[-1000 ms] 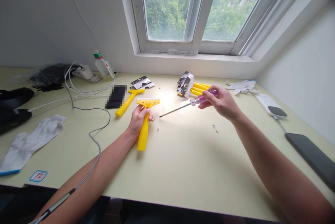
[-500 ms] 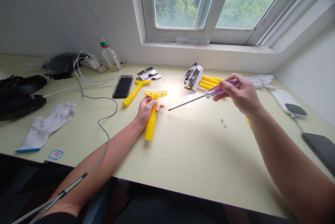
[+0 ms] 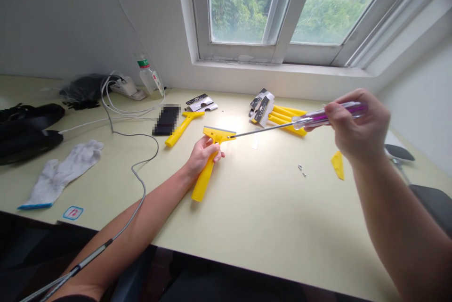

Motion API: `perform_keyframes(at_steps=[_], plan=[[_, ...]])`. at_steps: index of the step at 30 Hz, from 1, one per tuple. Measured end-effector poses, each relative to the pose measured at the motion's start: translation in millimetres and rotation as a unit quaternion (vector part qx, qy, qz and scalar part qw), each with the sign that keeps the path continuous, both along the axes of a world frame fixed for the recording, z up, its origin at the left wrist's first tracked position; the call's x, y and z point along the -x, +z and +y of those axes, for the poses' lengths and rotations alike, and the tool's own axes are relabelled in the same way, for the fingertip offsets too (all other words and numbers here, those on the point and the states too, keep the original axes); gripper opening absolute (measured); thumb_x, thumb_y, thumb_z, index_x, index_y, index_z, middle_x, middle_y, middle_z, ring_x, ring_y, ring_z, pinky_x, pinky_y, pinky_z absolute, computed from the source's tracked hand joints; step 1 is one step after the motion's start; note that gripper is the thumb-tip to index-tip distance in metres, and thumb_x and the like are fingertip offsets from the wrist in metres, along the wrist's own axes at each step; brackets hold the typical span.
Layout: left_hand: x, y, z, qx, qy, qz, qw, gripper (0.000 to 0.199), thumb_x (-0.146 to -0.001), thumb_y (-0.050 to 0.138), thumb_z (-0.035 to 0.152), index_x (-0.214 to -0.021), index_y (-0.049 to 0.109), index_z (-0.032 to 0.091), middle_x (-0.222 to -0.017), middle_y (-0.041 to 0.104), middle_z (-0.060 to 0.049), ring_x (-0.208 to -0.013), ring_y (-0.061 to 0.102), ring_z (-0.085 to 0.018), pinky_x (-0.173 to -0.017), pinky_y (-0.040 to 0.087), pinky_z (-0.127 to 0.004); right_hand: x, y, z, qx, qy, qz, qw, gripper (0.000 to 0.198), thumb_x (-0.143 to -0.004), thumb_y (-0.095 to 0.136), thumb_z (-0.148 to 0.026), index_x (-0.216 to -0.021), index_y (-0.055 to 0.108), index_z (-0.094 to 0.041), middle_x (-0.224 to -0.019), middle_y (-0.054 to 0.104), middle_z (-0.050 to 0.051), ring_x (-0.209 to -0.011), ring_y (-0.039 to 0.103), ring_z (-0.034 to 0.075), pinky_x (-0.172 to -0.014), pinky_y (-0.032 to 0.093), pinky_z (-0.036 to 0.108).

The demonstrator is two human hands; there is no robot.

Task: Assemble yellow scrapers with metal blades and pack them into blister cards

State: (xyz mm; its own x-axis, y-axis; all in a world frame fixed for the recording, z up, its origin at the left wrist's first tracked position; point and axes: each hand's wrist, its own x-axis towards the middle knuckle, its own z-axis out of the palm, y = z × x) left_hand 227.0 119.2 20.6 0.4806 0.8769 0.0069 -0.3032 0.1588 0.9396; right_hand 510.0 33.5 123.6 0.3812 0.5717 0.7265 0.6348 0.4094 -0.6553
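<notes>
My left hand [image 3: 203, 156] is closed around the neck of a yellow scraper [image 3: 203, 177], its wide head tilted up and its handle pointing toward me. A thin metal blade edge runs along the top of the head. My right hand [image 3: 360, 123] grips a screwdriver [image 3: 314, 117] by its clear purple handle. The long shaft reaches left, and its tip meets the right end of the scraper's head, at or very near a screw there. On the table, several small screws [image 3: 301, 169] lie below the shaft, and a yellow plastic piece [image 3: 338, 165] lies near my right wrist.
Another yellow scraper [image 3: 183, 128] lies beside a dark, pixelated item [image 3: 167, 120]. Several packaged yellow scrapers [image 3: 278, 112] are piled under the window. A white glove [image 3: 65, 172] is at left, a bottle [image 3: 150, 78] at the back. A grey cable [image 3: 141, 177] crosses my left forearm.
My right hand has moved right and the screwdriver is now flatter, its tip brought onto the scraper's head. My left hand has tilted the scraper, its head shifting right. The yellow piece is now uncovered.
</notes>
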Motion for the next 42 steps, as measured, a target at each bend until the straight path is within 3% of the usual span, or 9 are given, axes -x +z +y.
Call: perform_keyframes(at_steps=[6, 20, 36, 42], plan=[[-0.2, 1.5, -0.5, 0.005, 0.006, 0.005, 1.0, 0.031, -0.072, 0.067, 0.022, -0.102, 0.057, 0.016, -0.088, 0.06, 0.002, -0.042, 0.041, 0.0, -0.076, 0.055, -0.033, 7.6, 1.9, -0.4, 0.028, -0.027, -0.018, 0.999, 0.017, -0.074, 0.069, -0.028, -0.069, 0.055, -0.02, -0.055, 0.059, -0.002, -0.044, 0.056, 0.011, -0.039, 0.042, 0.02], [-0.2, -1.2, 0.5, 0.012, 0.001, 0.003, 1.0, 0.033, -0.073, 0.066, 0.021, -0.105, 0.057, 0.016, -0.097, 0.062, -0.001, -0.043, 0.042, 0.001, -0.075, 0.055, -0.033, 0.4, -2.3, -2.8, 0.017, -0.043, -0.092, 0.995, 0.015, -0.076, 0.067, -0.029, -0.072, 0.056, -0.02, -0.058, 0.053, -0.004, -0.047, 0.046, 0.008, -0.042, 0.034, 0.021], [0.3, -1.2, 1.3, 0.02, -0.002, 0.003, 1.0, 0.03, -0.072, 0.067, 0.02, -0.1, 0.057, 0.015, -0.082, 0.059, 0.003, -0.042, 0.042, 0.0, -0.076, 0.056, -0.033, 0.0, -0.3, -3.3, -0.009, -0.05, -0.1, 0.994, 0.014, -0.076, 0.067, -0.027, -0.071, 0.057, -0.02, -0.057, 0.053, -0.004, -0.048, 0.045, 0.009, -0.043, 0.033, 0.022], [-0.2, -1.2, 0.4, 0.018, -0.004, 0.007, 1.0, 0.03, -0.072, 0.067, 0.02, -0.101, 0.057, 0.015, -0.08, 0.057, 0.004, -0.042, 0.042, 0.0, -0.077, 0.055, -0.033, 1.9, -1.0, -4.2, 0.012, -0.035, -0.102, 0.994, 0.014, -0.077, 0.067, -0.026, -0.072, 0.056, -0.02, -0.058, 0.053, -0.004, -0.047, 0.045, 0.008, -0.042, 0.033, 0.022]])
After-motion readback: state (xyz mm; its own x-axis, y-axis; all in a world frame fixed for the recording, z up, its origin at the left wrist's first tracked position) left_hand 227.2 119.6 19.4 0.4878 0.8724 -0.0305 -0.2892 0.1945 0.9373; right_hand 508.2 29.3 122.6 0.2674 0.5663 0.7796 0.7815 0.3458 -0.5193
